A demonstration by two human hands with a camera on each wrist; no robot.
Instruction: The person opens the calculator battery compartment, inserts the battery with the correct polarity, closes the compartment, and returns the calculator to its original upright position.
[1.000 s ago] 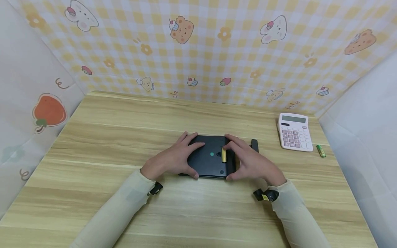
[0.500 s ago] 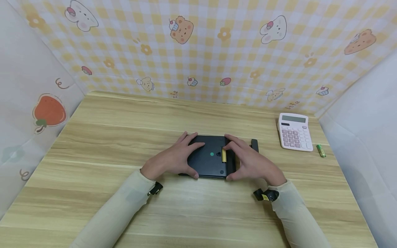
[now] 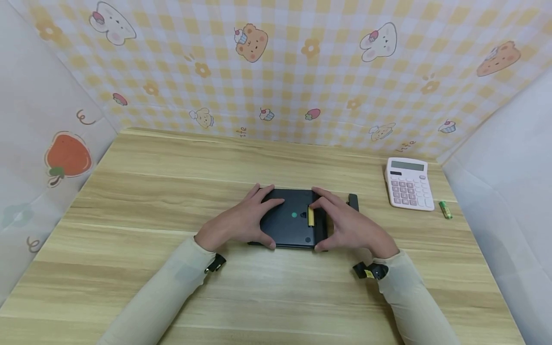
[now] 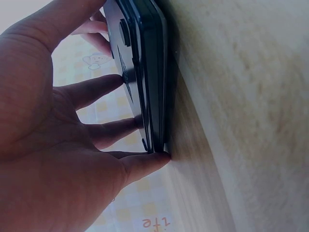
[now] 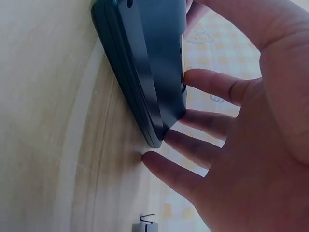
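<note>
Before a yellow-checked cloth [image 3: 284, 81], on a wooden table [image 3: 172, 158], holds a black device [image 3: 284, 230] flat, gripped from both sides.
Spans the black device's left part with the left hand [image 3: 241, 220] in a wide grip, with the thumb at the near edge and the fingers spread over the upward face and far edge. Spans its right end with the right hand [image 3: 345, 223], also wide, with the thumb at the near edge. Shows a pink-and-white calculator [image 3: 409, 184] face up beyond the black device and to its right, then a small black part [image 3: 353, 202] just right of it. Has a green battery [image 3: 446, 210] lying farther right of the black device. Touches, with the right index fingertip, a yellow piece [image 3: 311, 218] in a slot near the black device's right end.
</note>
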